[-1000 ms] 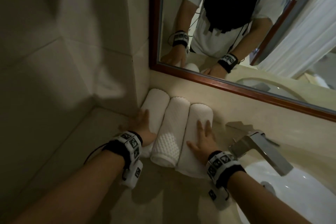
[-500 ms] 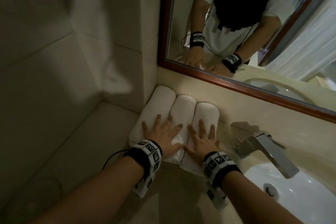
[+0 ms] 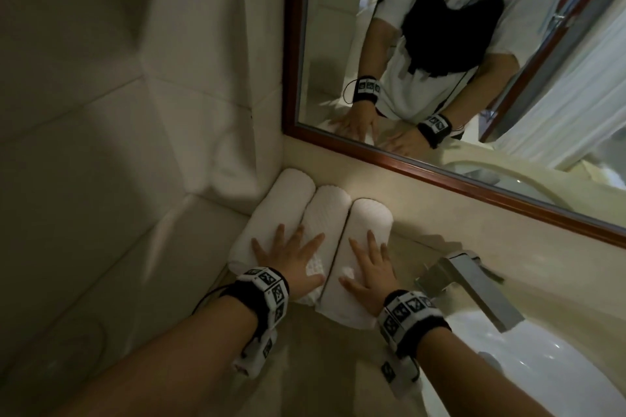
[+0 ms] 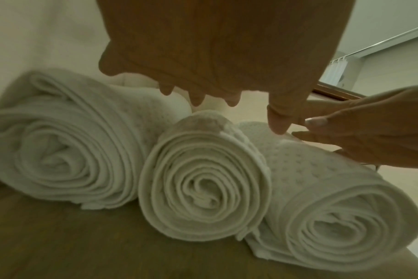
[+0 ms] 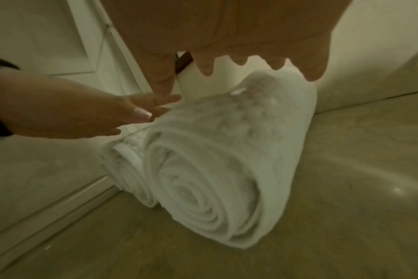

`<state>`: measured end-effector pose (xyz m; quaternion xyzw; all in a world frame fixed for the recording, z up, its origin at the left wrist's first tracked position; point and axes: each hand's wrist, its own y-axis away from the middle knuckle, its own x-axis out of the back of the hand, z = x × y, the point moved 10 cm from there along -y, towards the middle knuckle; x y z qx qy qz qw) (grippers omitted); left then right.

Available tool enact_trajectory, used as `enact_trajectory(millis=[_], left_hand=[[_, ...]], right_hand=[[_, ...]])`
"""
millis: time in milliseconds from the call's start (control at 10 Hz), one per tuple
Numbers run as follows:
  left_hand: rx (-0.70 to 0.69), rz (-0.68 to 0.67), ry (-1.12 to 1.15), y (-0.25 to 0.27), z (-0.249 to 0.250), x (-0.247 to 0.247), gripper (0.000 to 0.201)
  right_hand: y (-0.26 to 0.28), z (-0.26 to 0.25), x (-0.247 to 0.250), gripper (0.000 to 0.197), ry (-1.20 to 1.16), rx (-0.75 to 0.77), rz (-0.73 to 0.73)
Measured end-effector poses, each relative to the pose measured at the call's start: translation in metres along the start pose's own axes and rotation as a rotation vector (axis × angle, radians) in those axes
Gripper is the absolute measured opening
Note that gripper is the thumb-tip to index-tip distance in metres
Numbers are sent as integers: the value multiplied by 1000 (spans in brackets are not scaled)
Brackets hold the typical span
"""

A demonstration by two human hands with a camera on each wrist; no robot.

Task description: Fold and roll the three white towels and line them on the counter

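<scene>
Three rolled white towels lie side by side in the counter's back left corner: the left roll [image 3: 281, 200], the middle roll [image 3: 327, 210] and the right roll [image 3: 367, 223]. Their spiral ends face me in the left wrist view: left roll [image 4: 60, 151], middle roll [image 4: 203, 188], right roll [image 4: 334, 222]. My left hand [image 3: 291, 254] lies flat with spread fingers over the left and middle rolls. My right hand [image 3: 371, 267] lies flat on the right roll [image 5: 215, 169]. Neither hand grips anything.
A tiled wall [image 3: 135, 112] bounds the left side, and a wood-framed mirror [image 3: 440, 173] runs along the back. A metal faucet [image 3: 474, 284] and white basin [image 3: 525, 366] sit just right of the towels. Beige counter [image 3: 321, 366] lies in front.
My left hand shifted from the left roll's side onto the tops of the left and middle rolls. The rolls now sit tighter together and closer to the corner.
</scene>
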<state>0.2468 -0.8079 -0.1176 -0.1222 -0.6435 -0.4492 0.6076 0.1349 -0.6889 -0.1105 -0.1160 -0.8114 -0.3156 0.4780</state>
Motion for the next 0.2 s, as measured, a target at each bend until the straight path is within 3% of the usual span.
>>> enact_trajectory(millis=[200], left_hand=[[69, 40, 15, 22, -1, 11, 79]], right_hand=[[15, -9, 12, 82, -39, 73, 49]])
